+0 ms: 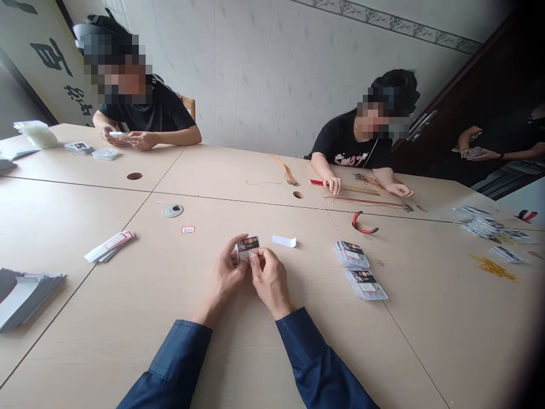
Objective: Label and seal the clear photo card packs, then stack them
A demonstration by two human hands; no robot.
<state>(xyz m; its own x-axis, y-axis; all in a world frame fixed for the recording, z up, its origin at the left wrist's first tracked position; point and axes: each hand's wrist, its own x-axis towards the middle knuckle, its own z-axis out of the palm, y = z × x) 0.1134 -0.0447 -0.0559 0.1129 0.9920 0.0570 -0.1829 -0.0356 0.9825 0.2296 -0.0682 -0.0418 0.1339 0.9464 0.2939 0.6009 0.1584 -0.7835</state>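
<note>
Both left hand point(223, 278) and right hand point(270, 281) — fingers clamped — hold a seemingly printed card point(248, 247).

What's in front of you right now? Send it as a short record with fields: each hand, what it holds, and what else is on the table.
left hand: pinching a small printed card
right hand: pinching the same printed card
nearest things: white paper strip; two stacks of printed cards
rest: red-handled pliers; orange cords beside a co-worker's hand
</note>
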